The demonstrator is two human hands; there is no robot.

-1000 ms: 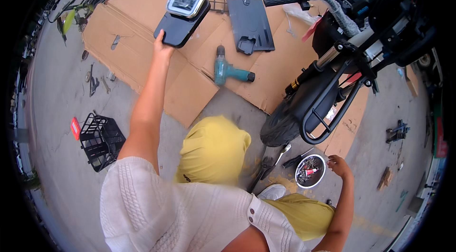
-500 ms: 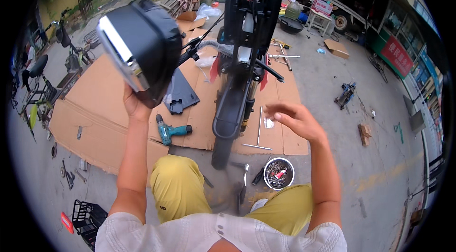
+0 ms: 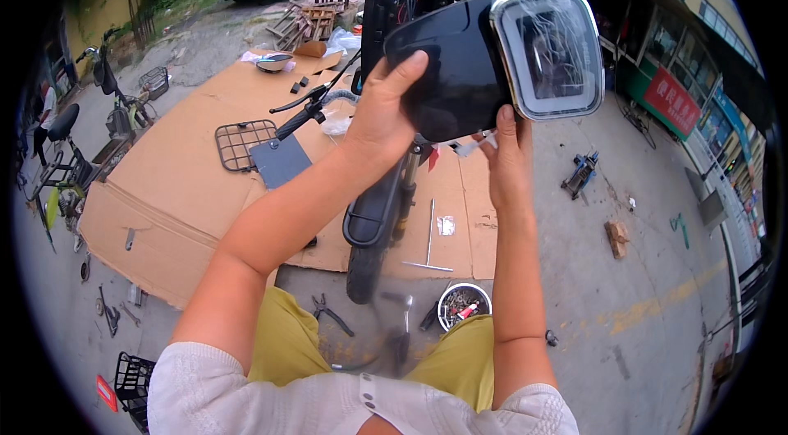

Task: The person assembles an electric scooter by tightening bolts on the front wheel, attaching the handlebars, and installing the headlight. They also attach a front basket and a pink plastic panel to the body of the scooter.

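Note:
In front of me I hold up a headlight [image 3: 460,57], a glossy black housing with a clear square lens in a bright rim. The lens is turned to the right. My left hand [image 3: 384,107] grips the housing at its left end, thumb on top. Under the lens end, my right hand [image 3: 506,160] holds it from below, thumb near the rim and some fingers hidden behind. Beyond it stands a two-wheeler, its front wheel [image 3: 365,271] pointing at me. The housing covers part of its black front panel [image 3: 384,16]. A handlebar grip [image 3: 293,125] sticks out left.
Flattened cardboard [image 3: 172,213] lies under the two-wheeler. On it are a wire basket [image 3: 238,148] and a T-handle wrench [image 3: 430,234]. Near my knees are a bowl of screws [image 3: 464,305] and pliers [image 3: 332,316]. A small jack [image 3: 581,175] and a brick [image 3: 616,239] lie right.
The headlight has moved from the left to the centre right and turned, its lens now showing. My right hand, empty before, has risen and taken hold of it. The view has shifted somewhat.

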